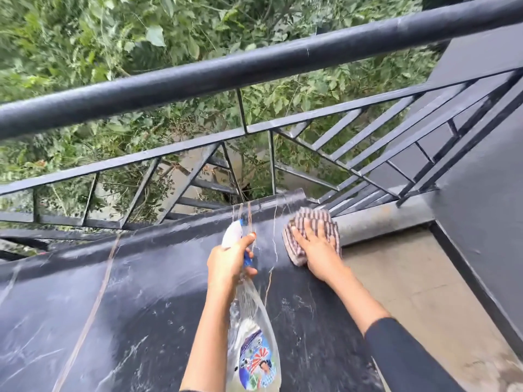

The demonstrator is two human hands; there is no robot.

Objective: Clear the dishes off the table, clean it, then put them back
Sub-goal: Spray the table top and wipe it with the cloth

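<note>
Streaked black tabletop (pixel 113 306); left fingers (pixel 250 238) round spray bottle (pixel 254 349), right fingers (pixel 307 230) flat on cloth (pixel 311 217)

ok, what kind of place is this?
Likely an outdoor balcony or terrace: a black metal railing borders the dark marble-patterned tabletop, green leafy foliage lies beyond it, and a pale concrete floor runs alongside.

The left hand (pixel 227 264) covers the neck and most of the trigger of the spray bottle (pixel 253 321), whose base runs off the lower edge and whose label print is too blurred to read. The right hand (pixel 315 250) lies flat over the striped cloth (pixel 311 219), hiding its middle. The table (pixel 113 306) is cut off at the left and bottom edges, its surface blurred.
</note>
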